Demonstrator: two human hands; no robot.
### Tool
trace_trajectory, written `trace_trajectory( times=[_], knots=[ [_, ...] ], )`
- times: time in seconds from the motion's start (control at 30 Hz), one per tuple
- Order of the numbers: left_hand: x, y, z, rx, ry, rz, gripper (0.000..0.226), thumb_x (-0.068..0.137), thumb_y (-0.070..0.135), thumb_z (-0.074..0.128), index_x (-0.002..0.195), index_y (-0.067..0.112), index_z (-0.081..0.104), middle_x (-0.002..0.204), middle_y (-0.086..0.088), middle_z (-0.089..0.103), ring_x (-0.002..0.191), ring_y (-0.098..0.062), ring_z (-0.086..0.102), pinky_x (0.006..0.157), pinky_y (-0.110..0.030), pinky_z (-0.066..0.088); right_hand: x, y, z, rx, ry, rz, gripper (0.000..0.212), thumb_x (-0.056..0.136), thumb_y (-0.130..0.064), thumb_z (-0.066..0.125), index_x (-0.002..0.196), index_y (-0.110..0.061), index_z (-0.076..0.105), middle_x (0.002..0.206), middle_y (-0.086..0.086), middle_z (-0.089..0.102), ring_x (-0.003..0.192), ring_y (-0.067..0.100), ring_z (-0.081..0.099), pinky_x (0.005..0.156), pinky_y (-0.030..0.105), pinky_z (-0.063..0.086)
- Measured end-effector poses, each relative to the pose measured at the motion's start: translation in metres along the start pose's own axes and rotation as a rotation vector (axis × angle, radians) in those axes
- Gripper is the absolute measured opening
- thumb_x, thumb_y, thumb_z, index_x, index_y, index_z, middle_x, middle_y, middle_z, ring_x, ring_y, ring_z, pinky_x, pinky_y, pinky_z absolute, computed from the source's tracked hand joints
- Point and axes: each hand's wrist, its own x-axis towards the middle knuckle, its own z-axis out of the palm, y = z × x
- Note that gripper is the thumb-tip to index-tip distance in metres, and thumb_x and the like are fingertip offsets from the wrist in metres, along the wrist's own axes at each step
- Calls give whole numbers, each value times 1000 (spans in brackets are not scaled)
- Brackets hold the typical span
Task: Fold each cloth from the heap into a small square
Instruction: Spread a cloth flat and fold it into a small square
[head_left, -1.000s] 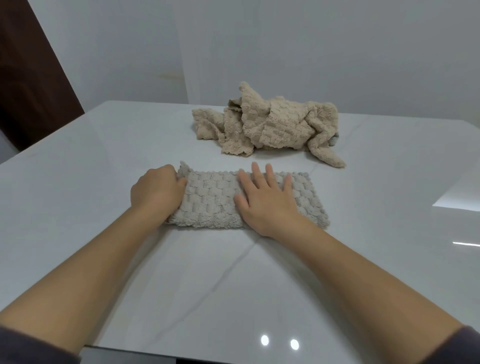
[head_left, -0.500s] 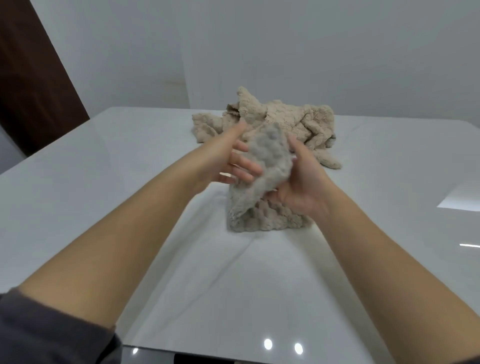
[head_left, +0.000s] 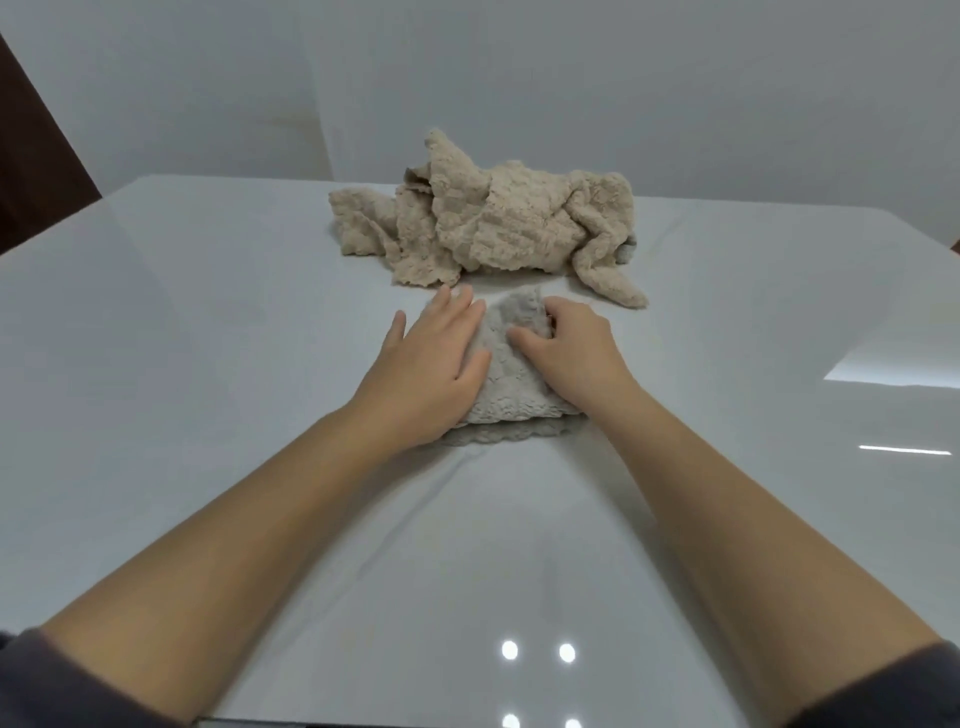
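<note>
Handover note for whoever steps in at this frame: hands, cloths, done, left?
Left hand: open, pressing flat on the grey cloth at its left side.
Right hand: fingers curled, gripping its right side.
The grey cloth lies on the table, folded roughly square, just in front of the heap of beige cloths.
Done: this cloth's folds, nearly.
Left: flatten, release, then fold the heap's cloths.

Glossy white table (head_left: 208, 364), grey folded cloth (head_left: 511, 384) at centre, beige cloth heap (head_left: 498, 228) just behind

Glossy white table (head_left: 208, 364), pale wall (head_left: 623, 78), dark panel (head_left: 36, 156) at left
</note>
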Motion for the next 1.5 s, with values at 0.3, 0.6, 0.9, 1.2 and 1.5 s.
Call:
trace_trajectory(
  times=[0.3, 0.6, 0.9, 1.2, 1.5],
  knots=[
    [20, -16, -8, -35, -66, -122, 56, 102, 38, 30, 153, 19, 18, 160, -2, 21, 147, -21, 16, 119, -47, 13, 0, 4, -1, -358, 71, -161, 63, 94, -47, 49, 148, -19, 31, 141, 8, 41, 124, 29, 45, 93, 42, 41],
    [-11, -40, -34, -556, 16, -275, 17, 83, 19, 74, 95, 27, 64, 84, 1, 65, 74, -12, 60, 70, -32, 52, 0, -6, -14, -555, -128, -223, 61, 91, -46, 58, 145, -24, 38, 148, 2, 40, 133, 24, 40, 109, 45, 32],
    [-36, -28, -45, -809, -275, -523, 19, 89, 17, 65, 103, 7, 57, 50, 2, 40, 33, -7, 23, 35, -16, 15, -23, -17, 28, -420, -281, -206, 52, 105, -36, 21, 154, -19, 20, 162, 0, 17, 150, 22, 6, 120, 49, 0],
    [-58, -40, -54, -653, -131, -559, 32, 82, 17, 75, 107, 16, 54, 58, 7, 63, 34, -3, 44, 34, -13, 29, -15, -23, 43, -226, -278, -404, 48, 102, -37, 34, 148, -22, 35, 157, 1, 30, 148, 17, 16, 121, 44, 2],
    [-40, -25, -53, -24, 334, -187, 47, 92, 31, 52, 135, 14, 41, 139, -2, 42, 123, -18, 46, 98, -39, 41, -11, -33, 35, 206, 4, -240, 30, 97, -19, 48, 125, -16, 59, 126, -2, 59, 92, 1, 52, 93, 20, 40]
  ],
)
